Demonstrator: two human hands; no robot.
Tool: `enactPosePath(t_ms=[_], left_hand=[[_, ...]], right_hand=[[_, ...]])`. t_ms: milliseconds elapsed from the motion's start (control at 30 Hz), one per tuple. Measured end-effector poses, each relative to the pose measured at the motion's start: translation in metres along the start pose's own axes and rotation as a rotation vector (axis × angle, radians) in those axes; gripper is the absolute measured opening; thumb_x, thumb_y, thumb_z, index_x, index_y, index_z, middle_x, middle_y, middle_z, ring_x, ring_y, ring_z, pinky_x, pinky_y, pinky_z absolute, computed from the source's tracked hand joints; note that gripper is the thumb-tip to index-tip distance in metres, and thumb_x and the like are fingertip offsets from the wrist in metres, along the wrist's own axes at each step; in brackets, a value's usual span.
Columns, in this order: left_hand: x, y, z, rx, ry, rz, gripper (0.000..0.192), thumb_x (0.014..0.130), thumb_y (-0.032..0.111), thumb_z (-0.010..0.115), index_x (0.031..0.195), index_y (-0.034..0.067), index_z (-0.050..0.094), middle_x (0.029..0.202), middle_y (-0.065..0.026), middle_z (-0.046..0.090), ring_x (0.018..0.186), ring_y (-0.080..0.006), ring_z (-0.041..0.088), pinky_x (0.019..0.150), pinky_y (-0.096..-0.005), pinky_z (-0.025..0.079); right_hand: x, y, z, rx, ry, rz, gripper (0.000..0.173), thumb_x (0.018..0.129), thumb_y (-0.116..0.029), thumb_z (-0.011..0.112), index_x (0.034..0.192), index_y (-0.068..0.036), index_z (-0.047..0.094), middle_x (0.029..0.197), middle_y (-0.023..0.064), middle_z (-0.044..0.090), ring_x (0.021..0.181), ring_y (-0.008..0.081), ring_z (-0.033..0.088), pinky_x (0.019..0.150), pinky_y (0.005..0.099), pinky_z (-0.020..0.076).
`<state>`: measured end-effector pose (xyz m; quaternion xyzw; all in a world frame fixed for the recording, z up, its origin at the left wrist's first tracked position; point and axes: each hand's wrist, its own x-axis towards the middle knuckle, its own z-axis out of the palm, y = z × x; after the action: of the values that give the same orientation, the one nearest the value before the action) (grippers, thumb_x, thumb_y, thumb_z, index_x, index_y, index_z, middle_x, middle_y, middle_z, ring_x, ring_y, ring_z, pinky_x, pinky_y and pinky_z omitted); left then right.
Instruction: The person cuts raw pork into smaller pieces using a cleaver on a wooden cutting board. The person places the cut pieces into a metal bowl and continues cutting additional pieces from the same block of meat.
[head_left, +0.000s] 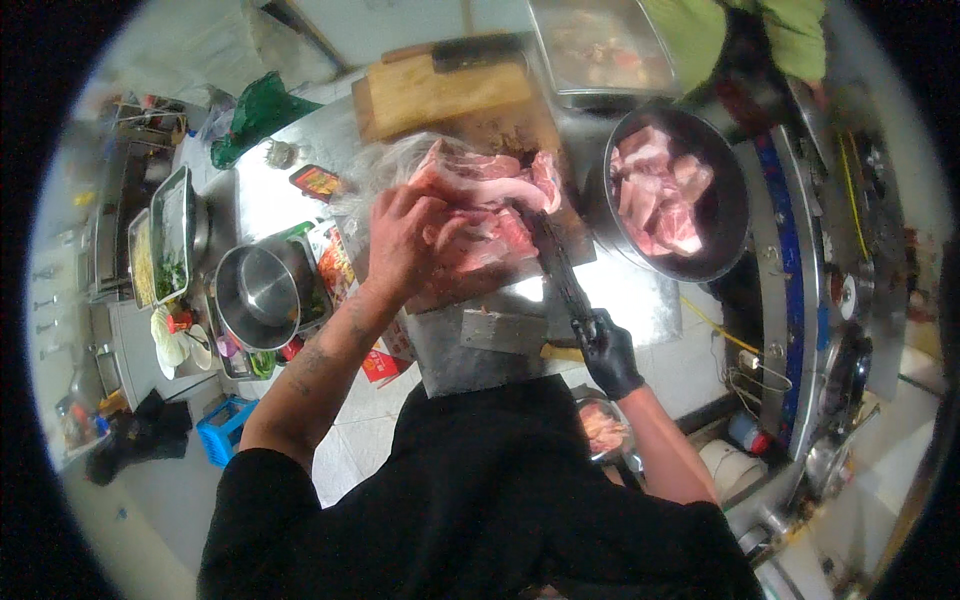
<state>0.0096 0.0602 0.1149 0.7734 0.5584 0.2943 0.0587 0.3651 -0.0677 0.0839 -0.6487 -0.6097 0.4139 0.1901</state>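
Observation:
A large piece of raw meat (495, 184) with a pale fat layer lies on a wooden cutting board (574, 232). My bare left hand (405, 232) grips its near left side, fingers curled over the flesh. My right hand (606, 352), in a black glove, holds a dark-bladed knife (559, 259) by the handle. The blade slants up and left, its tip at the meat's right edge. Crumpled clear plastic (367, 169) lies against the meat's left side. Close to my body, a cleaver (502, 330) with a wooden handle rests flat.
Raw meat pieces (660, 199) fill part of a dark round pot (724, 202) at right. A steel tray (555, 45) and a yellowish board (450, 94) stand behind. Left are a steel pot (259, 296) and a phone-sized object (315, 182). Another person's green clothing (690, 34) shows upper right.

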Motion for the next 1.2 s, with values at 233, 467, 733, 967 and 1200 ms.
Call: enactPosePath(t_ms=[233, 467, 733, 967, 1200], left_hand=[[0.062, -0.001, 0.001, -0.015, -0.179, 0.058, 0.019, 0.081, 0.017, 0.081, 0.1, 0.016, 0.077, 0.123, -0.0052, 0.073, 0.121, -0.0359, 0.063, 0.097, -0.0545, 0.049], [0.077, -0.001, 0.022, 0.126, -0.233, 0.069, 0.025, 0.083, 0.032, 0.078, 0.106, 0.021, 0.082, 0.099, -0.0045, 0.071, 0.109, -0.0346, 0.066, 0.092, -0.0543, 0.049], [0.079, -0.012, 0.027, 0.137, -0.285, -0.117, 0.017, 0.086, 0.035, 0.08, 0.094, 0.02, 0.083, 0.101, -0.0031, 0.074, 0.108, -0.033, 0.066, 0.091, -0.0556, 0.049], [0.083, -0.018, 0.035, 0.13, -0.188, -0.049, 0.011, 0.087, 0.03, 0.08, 0.087, 0.019, 0.082, 0.099, -0.0036, 0.073, 0.105, -0.0337, 0.066, 0.089, -0.0512, 0.051], [0.081, -0.024, 0.037, 0.123, -0.203, 0.065, 0.012, 0.09, 0.029, 0.077, 0.087, 0.017, 0.081, 0.095, -0.0033, 0.071, 0.102, -0.0332, 0.065, 0.088, -0.0505, 0.051]], right_hand=[[0.028, -0.035, 0.014, 0.186, 0.133, -0.127, 0.014, 0.106, -0.006, 0.067, 0.118, 0.001, 0.066, 0.09, 0.0185, 0.072, 0.076, 0.0253, 0.069, 0.071, 0.0389, 0.0552], [0.079, -0.055, 0.034, 0.274, 0.177, -0.147, 0.023, 0.105, -0.006, 0.062, 0.126, 0.002, 0.067, 0.102, 0.025, 0.075, 0.087, 0.0451, 0.072, 0.08, 0.0499, 0.057], [0.171, -0.061, 0.036, -0.055, 0.085, -0.333, 0.031, 0.102, -0.016, 0.063, 0.128, -0.001, 0.068, 0.111, 0.0307, 0.073, 0.102, 0.0518, 0.071, 0.087, 0.0558, 0.057], [0.115, -0.058, 0.009, -0.054, 0.027, -0.286, 0.035, 0.104, -0.013, 0.063, 0.135, 0.0, 0.068, 0.119, 0.0306, 0.071, 0.11, 0.0485, 0.069, 0.094, 0.0505, 0.055], [0.19, -0.064, 0.018, -0.134, -0.126, -0.229, 0.026, 0.103, -0.016, 0.06, 0.119, 0.0, 0.072, 0.111, 0.0315, 0.073, 0.101, 0.0506, 0.072, 0.088, 0.0568, 0.0562]])
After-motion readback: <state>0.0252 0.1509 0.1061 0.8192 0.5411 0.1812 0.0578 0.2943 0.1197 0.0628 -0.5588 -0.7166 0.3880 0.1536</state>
